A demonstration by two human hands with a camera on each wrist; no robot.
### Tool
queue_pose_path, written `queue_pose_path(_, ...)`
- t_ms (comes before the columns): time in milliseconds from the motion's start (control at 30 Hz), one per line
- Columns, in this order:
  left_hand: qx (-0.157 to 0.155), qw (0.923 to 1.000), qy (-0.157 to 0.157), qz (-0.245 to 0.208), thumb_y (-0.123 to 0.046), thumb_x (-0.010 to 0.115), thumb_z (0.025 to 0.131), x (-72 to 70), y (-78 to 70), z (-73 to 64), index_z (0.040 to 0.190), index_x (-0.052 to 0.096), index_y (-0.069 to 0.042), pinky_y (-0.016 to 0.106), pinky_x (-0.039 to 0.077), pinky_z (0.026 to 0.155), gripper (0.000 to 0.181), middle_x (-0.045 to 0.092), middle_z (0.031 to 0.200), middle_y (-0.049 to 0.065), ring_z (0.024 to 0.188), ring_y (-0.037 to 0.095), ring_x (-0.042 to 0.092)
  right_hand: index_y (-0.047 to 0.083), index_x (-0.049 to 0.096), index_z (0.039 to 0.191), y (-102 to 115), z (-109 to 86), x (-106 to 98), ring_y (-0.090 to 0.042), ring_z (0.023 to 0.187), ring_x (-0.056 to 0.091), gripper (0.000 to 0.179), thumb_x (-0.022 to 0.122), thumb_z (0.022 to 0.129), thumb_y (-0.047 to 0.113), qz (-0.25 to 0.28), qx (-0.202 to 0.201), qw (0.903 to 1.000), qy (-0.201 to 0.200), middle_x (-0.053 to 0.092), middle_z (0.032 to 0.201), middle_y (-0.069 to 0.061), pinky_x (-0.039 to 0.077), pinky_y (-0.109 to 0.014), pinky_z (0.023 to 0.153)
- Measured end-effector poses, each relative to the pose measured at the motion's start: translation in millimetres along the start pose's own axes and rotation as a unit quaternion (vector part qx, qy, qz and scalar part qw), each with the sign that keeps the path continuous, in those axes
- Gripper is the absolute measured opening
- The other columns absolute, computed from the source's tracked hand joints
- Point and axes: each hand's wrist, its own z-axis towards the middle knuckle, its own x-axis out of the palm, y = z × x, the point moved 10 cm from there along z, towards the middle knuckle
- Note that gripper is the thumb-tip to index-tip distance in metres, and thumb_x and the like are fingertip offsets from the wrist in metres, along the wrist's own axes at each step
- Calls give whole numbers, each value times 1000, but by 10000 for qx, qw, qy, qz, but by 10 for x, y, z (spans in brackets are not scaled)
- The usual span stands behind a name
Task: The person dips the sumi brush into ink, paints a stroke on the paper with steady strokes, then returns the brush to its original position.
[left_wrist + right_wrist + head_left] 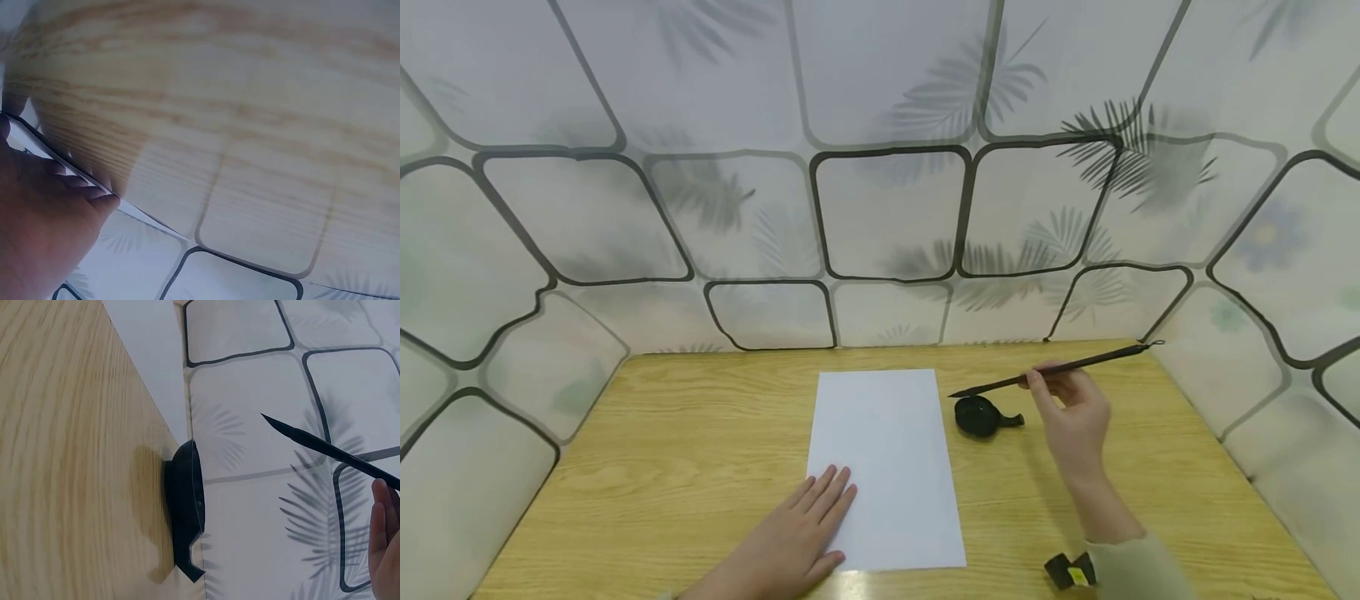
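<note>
A sheet of white paper (891, 450) lies on the wooden table. My left hand (808, 529) rests flat on its lower left part, fingers straight; in the left wrist view the hand (47, 219) shows at the left edge. My right hand (1071, 417) pinches a dark writing brush (1093, 359) by its shaft, the brush tilted with its tip pointing left. The tip is above a small black ink dish (977, 416) with a short handle, right of the paper. In the right wrist view the brush (312, 442) is apart from the ink dish (184, 500).
A small black object (1070, 572) with a yellow patch sits by the right sleeve (1138, 567), partly hidden; its kind is unclear. The wooden table (700, 433) meets a patterned wall covering (887, 217) at the back and sides.
</note>
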Motion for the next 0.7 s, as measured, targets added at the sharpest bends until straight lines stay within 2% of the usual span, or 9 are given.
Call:
queue_pose_path(67,54,9998,-137,101,-52,43,112,-4,-10,-6,160,44,-4,34,12,136,68,43,168,17,154,32,46,-18,69,99,19,-12,47,4,76,73,7,69,94,-14,18,41,10000,27,73,87,19,58,-9,71)
queue_pose_path(167,142,9991,-315,238,-52,43,111,-20,-27,-10,159,46,-4,24,-20,128,67,46,166,17,152,32,49,-18,69,99,44,-32,115,3,77,73,7,69,94,-15,86,22,9999,51,73,87,19,58,-10,71)
queue_pose_path(200,174,9987,-374,296,-52,44,111,-28,-31,-8,158,47,-3,24,-25,126,67,47,165,17,151,32,50,-18,69,99,52,-38,137,2,76,74,6,69,94,-15,133,12,9999,58,74,88,19,58,-10,71)
queue_pose_path(333,217,9977,-504,396,-56,45,109,-42,-46,-7,156,49,-2,25,-26,126,71,50,163,19,149,32,52,-18,69,98,74,-69,233,2,76,74,6,69,93,-16,258,-48,9996,90,74,87,18,58,-10,70)
queue_pose_path(700,136,9990,-285,303,-61,41,109,12,-49,3,159,45,-1,25,-27,124,78,45,166,20,152,33,48,-16,69,98,85,-161,533,1,77,74,6,70,92,-15,428,30,9983,387,73,89,19,59,-11,72)
